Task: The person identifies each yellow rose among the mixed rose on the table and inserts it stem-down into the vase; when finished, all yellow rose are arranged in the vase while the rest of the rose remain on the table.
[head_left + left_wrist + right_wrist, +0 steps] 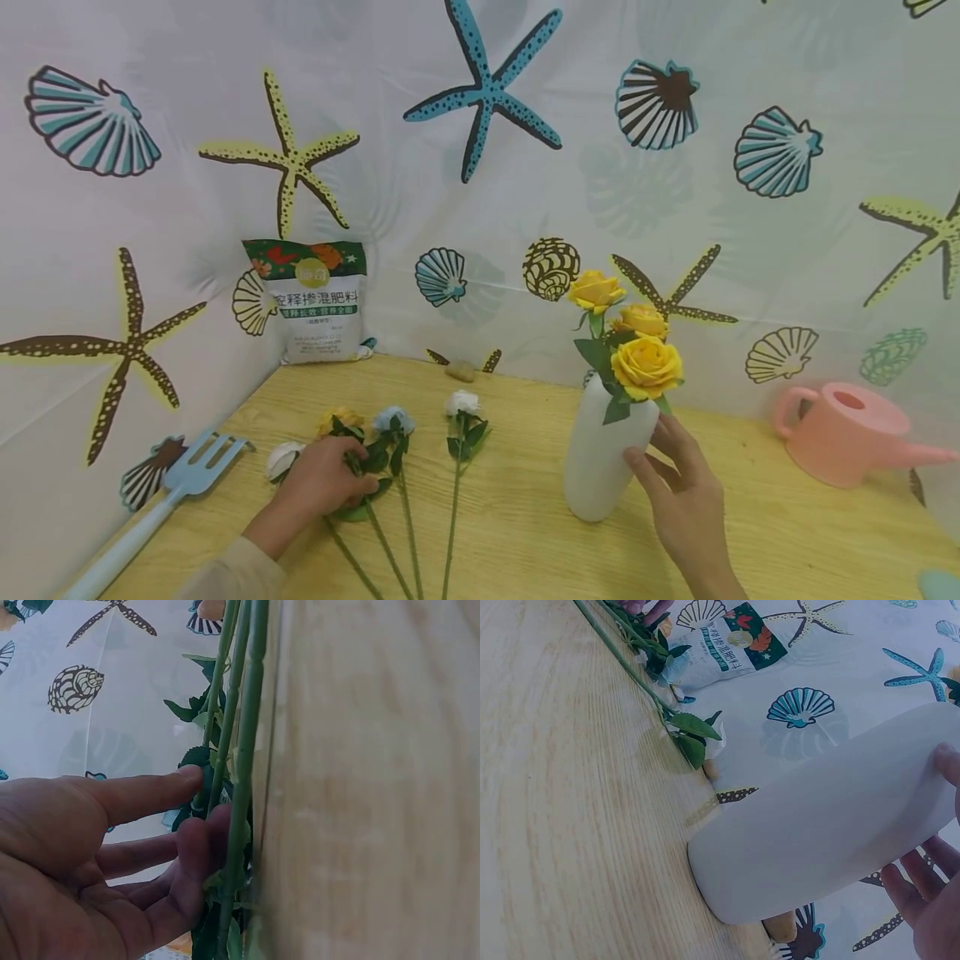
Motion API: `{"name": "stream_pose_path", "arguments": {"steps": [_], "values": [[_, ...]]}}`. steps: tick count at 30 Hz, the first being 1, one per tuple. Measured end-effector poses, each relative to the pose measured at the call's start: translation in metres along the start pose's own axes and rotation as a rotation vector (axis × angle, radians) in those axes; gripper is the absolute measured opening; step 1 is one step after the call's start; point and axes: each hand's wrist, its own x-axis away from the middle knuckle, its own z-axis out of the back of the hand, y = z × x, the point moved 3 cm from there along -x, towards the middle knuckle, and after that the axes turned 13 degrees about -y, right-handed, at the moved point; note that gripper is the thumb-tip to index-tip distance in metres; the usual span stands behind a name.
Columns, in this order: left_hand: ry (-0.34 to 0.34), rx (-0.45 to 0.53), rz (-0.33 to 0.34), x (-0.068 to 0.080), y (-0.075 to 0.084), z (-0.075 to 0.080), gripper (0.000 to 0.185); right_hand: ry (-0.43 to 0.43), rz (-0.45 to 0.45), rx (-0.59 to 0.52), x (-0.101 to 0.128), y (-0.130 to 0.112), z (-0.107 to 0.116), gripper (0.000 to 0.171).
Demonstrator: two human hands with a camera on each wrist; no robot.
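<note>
My left hand (322, 479) is low over the flowers lying on the table, its thumb and fingers curled round the stem of a yellow rose (342, 417), just below the bloom. Green stems (238, 750) run close by those fingers in the left wrist view. A blue flower (393, 419) and a white flower (463, 404) lie to its right; another white flower (283, 460) is partly hidden on its left. With thumb and fingers my right hand (686, 500) holds the white vase (603, 454), which stands on the table. Yellow roses (647, 367) with green leaves fill its mouth.
A light blue garden fork (168, 492) leans at the left. At the back left stands a fertilizer bag (322, 325). The pink watering can (847, 437) is at the right. A small stone (460, 372) lies by the patterned backdrop (450, 208).
</note>
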Motion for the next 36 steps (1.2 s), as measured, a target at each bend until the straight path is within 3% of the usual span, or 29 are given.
{"name": "stream_pose_path", "arguments": {"steps": [8, 15, 25, 36], "values": [[-0.037, 0.034, -0.011, -0.003, -0.004, 0.000, 0.044, -0.001, -0.014, 0.002, 0.000, -0.001, 0.000, 0.056], [-0.025, 0.021, 0.018, -0.005, -0.006, 0.002, 0.047, -0.029, -0.045, 0.019, 0.000, 0.000, 0.000, 0.059], [0.018, 0.016, -0.001, -0.004, -0.003, 0.006, 0.048, -0.024, -0.054, 0.012, -0.001, 0.001, 0.000, 0.059], [0.038, 0.112, -0.041, 0.003, 0.003, 0.014, 0.053, -0.001, -0.019, 0.015, 0.000, 0.000, 0.000, 0.057]]}}
